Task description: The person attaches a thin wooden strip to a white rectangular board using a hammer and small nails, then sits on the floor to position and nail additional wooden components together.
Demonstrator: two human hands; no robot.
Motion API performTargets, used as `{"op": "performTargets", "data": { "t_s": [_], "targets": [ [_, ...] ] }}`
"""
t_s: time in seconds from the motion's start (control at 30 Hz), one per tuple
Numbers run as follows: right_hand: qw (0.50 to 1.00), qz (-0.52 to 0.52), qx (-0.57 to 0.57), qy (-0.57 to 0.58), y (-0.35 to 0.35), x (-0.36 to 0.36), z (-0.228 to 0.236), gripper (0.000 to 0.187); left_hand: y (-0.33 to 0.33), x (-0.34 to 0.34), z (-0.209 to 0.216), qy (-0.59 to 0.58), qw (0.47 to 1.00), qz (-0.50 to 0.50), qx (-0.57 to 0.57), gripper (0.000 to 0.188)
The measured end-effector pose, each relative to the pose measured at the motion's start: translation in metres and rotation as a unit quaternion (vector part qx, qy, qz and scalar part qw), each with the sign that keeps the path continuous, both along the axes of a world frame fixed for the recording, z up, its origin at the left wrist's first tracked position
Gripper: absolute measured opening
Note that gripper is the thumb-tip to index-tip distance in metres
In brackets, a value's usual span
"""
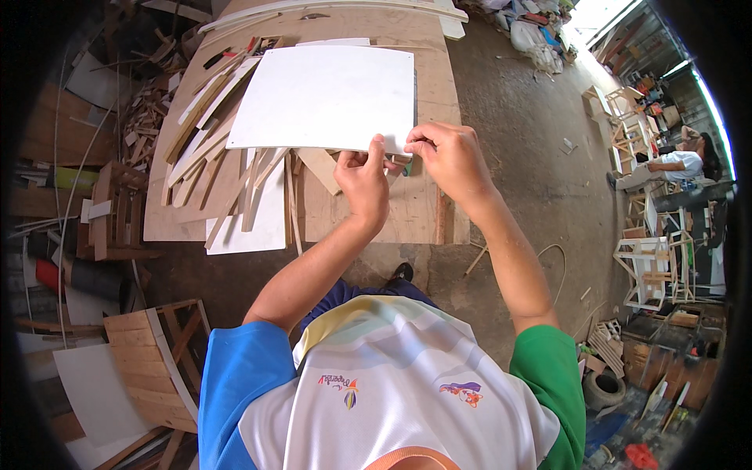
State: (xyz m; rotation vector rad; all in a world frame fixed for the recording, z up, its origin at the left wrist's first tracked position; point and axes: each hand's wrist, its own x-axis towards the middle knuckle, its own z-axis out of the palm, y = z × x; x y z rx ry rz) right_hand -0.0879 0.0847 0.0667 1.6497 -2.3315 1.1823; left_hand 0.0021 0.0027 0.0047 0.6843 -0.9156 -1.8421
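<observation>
A white board (329, 98) with small dark holes near its corners lies over a pile of wood strips on the plywood worktable (345, 223). At its near right corner, my left hand (365, 184) grips the near edge, thumb on top and other fingers curled below. Just to the right, my right hand (450, 160) is closed in a pinch against that same corner. Whatever sits between its fingertips is hidden or too small to make out. Under the corner, something small and partly covered shows between the hands.
Several wood strips (207, 153) stick out left of the board. A second white panel (270, 211) lies beneath them. Slatted wooden frames (153, 360) stand at lower left. A person (677, 168) sits at far right by wooden chair frames (654, 262). Bags (536, 43) are heaped at the back.
</observation>
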Motion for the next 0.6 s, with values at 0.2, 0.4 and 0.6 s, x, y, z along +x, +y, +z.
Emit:
{"op": "performTargets", "data": {
  "t_s": [0.2,0.4,0.6],
  "targets": [
    [0.998,-0.059,-0.003,0.025,-0.003,0.01,-0.003,0.008,0.0,-0.003,-0.002,-0.008,1.0,-0.004,0.008,0.013],
    [0.997,-0.07,-0.001,0.032,-0.007,0.011,-0.006,0.01,-0.004,-0.004,-0.003,-0.012,1.0,0.006,-0.003,0.013],
    [0.997,-0.044,-0.047,-0.033,-0.006,0.006,-0.013,0.013,-0.004,-0.004,-0.003,0.002,1.0,0.002,0.006,0.012]
  ]
}}
